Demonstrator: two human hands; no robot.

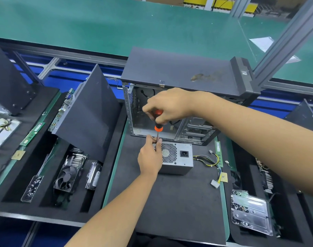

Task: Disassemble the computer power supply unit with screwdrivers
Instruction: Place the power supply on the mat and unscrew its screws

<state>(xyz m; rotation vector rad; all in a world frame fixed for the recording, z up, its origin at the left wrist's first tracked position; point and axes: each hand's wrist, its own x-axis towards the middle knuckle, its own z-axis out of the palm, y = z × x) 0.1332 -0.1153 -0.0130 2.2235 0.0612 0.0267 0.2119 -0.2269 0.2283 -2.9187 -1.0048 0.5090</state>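
A grey metal power supply unit [179, 157] stands on the black foam mat [179, 202], its honeycomb fan grille and power socket facing me. My right hand [168, 105] grips the red and black handle of a screwdriver [158, 126] held upright over the unit's top left corner. My left hand [150, 155] rests against the unit's left side, and its fingertips pinch the screwdriver's thin shaft near the tip. The tip and the screw under it are hidden by my fingers.
An open computer case [179, 111] stands right behind the unit. Yellow and black cables [212, 163] trail right from the unit. A leaning case panel [88, 111], a fan cooler [68, 177] and a screw tray [31, 188] sit left. A clear plastic tray [250, 211] lies at right.
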